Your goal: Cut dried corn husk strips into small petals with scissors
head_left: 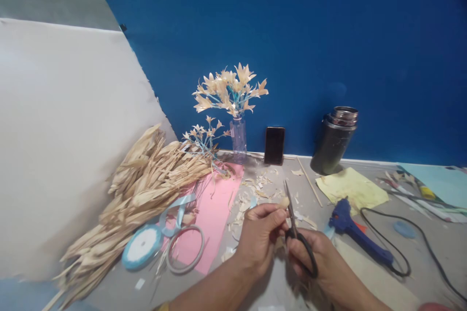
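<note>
My left hand (260,234) pinches a small pale piece of corn husk (284,201) between thumb and fingers. My right hand (316,263) grips black scissors (296,231), fingers through the handles, the blades pointing up and away beside the husk piece. Both hands are low in the middle of the view, above a grey table (277,175) strewn with husk scraps (251,193).
A heap of dried corn husks (134,194) lies at left. A pink sheet (215,209), blue ribbon spool (141,247) and ring (186,249) are near it. Husk flowers in a vase (233,102), a phone (274,145), a flask (334,140), a blue glue gun (359,238) with cord, and yellow paper (352,188) stand behind.
</note>
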Demonstrator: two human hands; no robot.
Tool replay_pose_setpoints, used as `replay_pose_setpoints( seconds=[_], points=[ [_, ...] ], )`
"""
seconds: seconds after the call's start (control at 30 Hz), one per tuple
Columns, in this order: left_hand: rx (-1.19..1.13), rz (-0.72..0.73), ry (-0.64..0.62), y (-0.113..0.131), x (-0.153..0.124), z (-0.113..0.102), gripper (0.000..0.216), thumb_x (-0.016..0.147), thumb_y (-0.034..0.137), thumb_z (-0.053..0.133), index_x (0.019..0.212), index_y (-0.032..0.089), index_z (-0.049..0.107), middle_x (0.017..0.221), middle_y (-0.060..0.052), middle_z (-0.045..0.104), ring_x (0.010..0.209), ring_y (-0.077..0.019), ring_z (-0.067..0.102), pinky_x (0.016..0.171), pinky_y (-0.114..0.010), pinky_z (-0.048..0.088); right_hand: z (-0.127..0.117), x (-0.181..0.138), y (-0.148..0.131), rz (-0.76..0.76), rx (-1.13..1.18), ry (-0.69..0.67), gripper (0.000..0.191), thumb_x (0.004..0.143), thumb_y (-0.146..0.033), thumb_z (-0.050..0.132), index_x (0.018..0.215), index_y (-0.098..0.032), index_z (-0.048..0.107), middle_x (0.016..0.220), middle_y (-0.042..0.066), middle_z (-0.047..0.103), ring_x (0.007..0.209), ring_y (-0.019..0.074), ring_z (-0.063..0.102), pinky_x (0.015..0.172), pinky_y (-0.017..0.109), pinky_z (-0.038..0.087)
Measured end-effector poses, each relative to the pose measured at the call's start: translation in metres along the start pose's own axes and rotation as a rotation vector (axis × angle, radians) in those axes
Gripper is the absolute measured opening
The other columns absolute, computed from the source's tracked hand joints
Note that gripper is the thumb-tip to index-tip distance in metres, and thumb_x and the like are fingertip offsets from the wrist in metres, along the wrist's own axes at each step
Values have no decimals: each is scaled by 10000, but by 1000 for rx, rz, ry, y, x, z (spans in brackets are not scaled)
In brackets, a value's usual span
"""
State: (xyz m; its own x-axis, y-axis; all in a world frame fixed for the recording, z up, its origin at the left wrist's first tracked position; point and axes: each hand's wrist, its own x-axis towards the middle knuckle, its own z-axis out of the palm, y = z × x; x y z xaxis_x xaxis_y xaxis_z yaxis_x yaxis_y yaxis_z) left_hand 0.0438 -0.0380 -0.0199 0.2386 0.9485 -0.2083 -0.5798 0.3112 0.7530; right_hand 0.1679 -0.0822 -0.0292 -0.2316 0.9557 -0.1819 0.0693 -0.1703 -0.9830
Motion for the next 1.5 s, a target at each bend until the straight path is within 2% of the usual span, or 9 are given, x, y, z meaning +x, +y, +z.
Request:
replay_pose_setpoints(
  seconds=[0.17, 0.33, 0.43, 0.5, 0.63, 0.9, 1.0, 1.13, 1.5],
  points=[
    [-33, -6, -35, 4, -1, -1, 209, 626, 222, 834, 684, 117, 662, 629, -25, 651, 526, -76, 553, 531, -186, 411, -3, -2, -9, 39, -9, -10, 620, 713, -824, 524, 606, -217, 454, 504, -36, 454, 450, 100, 354, 447, 241, 302],
    [-55, -29, -42, 8, -1, -2, 217, 655, 214, 785, 686, 149, 580, 632, -11, 642, 509, -82, 544, 488, -178, 398, -18, -2, -13, -108, -80, 33, 526, 826, -703, 528, 750, -189, 610, 691, 17, 577, 589, 146, 481, 523, 243, 377],
    [-32, -62, -76, 7, -1, -1, 244, 660, 283, 797, 711, 153, 598, 590, -4, 612, 475, -105, 532, 438, -200, 394, -19, -4, -14, -178, -101, 15, 523, 873, -692, 467, 828, -194, 619, 761, 29, 592, 650, 164, 512, 561, 252, 401],
    [1, -71, -79, 5, -1, -1, 269, 657, 334, 809, 716, 143, 630, 513, 19, 546, 422, -96, 481, 396, -194, 343, -15, -5, -14, -183, -89, -26, 574, 840, -749, 458, 801, -191, 587, 721, 19, 566, 613, 158, 492, 557, 258, 403],
    [49, -34, 27, 1, 0, -3, 314, 600, 336, 865, 744, 110, 701, 477, 46, 476, 411, -29, 373, 405, -150, 235, -4, -3, -11, -136, -65, -33, 591, 808, -782, 479, 743, -196, 525, 646, -14, 494, 567, 136, 423, 539, 257, 374],
    [42, -41, -21, 1, -3, 0, 302, 606, 309, 860, 724, 130, 648, 479, 47, 494, 423, -40, 388, 440, -172, 263, -2, 2, 0, -92, -6, -17, 566, 782, -753, 550, 736, -190, 512, 619, -48, 366, 550, 109, 303, 483, 234, 269],
    [66, 8, -68, 6, -4, -1, 296, 687, 368, 808, 760, 148, 625, 556, 23, 546, 469, -62, 434, 458, -184, 294, -2, 1, 1, -64, -7, -8, 568, 767, -751, 576, 678, -202, 464, 585, -56, 362, 530, 101, 306, 471, 227, 258],
    [167, 95, -91, 7, -2, -4, 278, 720, 332, 793, 702, 155, 580, 533, 34, 520, 487, -66, 439, 492, -191, 315, -1, 1, 4, -36, 2, -17, 598, 738, -778, 591, 639, -210, 429, 533, -72, 347, 484, 82, 274, 446, 226, 230],
    [71, -10, -103, 9, -3, -1, 290, 692, 320, 806, 700, 155, 568, 505, 25, 560, 440, -65, 475, 438, -168, 301, -1, -4, 0, -14, 15, -32, 632, 749, -817, 527, 598, -210, 440, 483, -55, 394, 463, 85, 280, 455, 247, 229]
  ],
)
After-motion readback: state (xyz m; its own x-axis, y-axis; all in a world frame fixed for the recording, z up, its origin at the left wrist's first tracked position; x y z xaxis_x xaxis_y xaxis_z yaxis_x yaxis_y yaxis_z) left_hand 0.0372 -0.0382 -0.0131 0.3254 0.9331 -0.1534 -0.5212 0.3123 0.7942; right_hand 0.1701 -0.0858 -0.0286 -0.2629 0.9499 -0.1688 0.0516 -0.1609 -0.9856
